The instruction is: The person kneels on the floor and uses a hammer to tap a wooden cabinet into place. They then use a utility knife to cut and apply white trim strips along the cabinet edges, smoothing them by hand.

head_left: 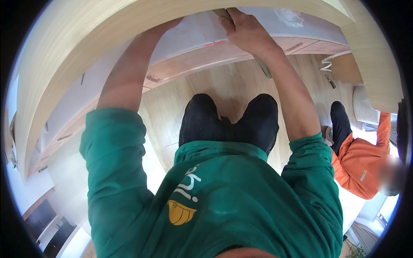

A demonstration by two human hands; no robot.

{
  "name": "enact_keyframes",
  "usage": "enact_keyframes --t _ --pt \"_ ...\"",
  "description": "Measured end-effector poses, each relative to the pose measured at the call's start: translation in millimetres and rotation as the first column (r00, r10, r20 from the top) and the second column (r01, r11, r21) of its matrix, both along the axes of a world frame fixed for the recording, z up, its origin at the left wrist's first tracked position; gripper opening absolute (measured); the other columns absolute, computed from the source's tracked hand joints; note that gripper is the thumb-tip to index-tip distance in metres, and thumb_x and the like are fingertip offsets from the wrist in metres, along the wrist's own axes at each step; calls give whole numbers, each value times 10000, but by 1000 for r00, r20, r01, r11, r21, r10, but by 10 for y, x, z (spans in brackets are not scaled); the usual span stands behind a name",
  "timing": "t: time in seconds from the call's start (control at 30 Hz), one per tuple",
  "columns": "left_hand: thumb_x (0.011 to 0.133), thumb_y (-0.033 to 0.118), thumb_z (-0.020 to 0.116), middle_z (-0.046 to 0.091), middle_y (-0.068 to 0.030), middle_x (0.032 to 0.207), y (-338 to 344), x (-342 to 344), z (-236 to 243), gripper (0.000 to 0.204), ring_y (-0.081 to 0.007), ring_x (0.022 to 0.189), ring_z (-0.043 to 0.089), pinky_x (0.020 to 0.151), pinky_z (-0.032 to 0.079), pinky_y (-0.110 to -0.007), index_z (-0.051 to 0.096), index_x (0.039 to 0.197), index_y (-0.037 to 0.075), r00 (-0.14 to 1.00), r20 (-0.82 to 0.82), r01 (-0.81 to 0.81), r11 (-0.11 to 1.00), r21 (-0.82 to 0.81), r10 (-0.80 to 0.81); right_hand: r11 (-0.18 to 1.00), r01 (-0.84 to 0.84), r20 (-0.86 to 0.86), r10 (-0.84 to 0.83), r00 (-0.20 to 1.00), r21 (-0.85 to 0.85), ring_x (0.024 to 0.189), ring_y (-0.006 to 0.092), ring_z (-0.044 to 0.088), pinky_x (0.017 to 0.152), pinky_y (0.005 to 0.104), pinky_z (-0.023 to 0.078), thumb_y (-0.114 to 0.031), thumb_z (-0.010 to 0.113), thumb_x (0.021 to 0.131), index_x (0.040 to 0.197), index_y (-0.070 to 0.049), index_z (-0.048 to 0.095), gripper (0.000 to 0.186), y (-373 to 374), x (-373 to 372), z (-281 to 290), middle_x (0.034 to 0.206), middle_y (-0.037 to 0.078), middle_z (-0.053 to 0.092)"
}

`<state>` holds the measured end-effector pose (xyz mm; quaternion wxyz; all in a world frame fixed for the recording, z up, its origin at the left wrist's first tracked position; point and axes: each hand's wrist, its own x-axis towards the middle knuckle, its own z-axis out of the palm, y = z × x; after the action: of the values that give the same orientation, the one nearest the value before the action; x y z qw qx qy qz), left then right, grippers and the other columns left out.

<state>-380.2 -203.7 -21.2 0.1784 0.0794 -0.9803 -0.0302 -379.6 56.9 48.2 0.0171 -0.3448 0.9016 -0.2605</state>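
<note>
The right hand (247, 32) grips a greyish strip (222, 14), but I can't judge the left hand (171, 25), its fingers hidden by the wooden panel (124, 21).

green sweatshirt (228, 185) | white lettering (188, 185), yellow emblem (181, 213) | orange top (359, 159) | pale label (363, 175), illegible

Plastic film (289, 17) lies on the counter (195, 32), right of the hands (248, 32), with a co-worker (359, 165) farther right.
</note>
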Motion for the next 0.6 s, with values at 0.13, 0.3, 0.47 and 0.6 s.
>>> enact_keyframes --t 0.13,0.3,0.47,0.6 --pt "1001 383 433 564 -163 1339 -5 7 -25 443 -350 1256 503 1075 378 -433 550 1337 119 1000 10 0 1000 -6 0 998 39 75 -43 996 53 961 468 614 856 519 483 -301 483 978 1209 -19 512 366 20 26 16 988 301 642" --pt "1000 389 425 568 -164 1333 -22 -22 -50 449 -354 1250 506 1072 381 -437 549 1336 118 1000 15 -7 1000 -9 7 997 -52 -61 48 997 -65 1027 431 582 894 497 469 -292 498 960 1211 -3 531 384 -70 -149 -10 1062 284 619" --pt "1000 396 418 572 -166 1327 -2 -61 -63 455 -357 1245 510 1069 384 -441 548 1335 117 1000 3 -12 1000 -21 12 990 -93 -117 80 990 -109 1271 423 455 1050 472 374 -171 465 958 1255 24 549 365 -218 -243 39 1277 307 542" --pt "998 396 417 579 -169 1315 -32 -107 -143 456 -362 1234 518 1063 389 -446 549 1331 114 1000 15 -24 1000 -16 25 984 -119 -215 88 973 -133 1257 415 471 1035 479 387 -149 484 948 1251 8 562 350 -260 -375 -90 1276 273 559"
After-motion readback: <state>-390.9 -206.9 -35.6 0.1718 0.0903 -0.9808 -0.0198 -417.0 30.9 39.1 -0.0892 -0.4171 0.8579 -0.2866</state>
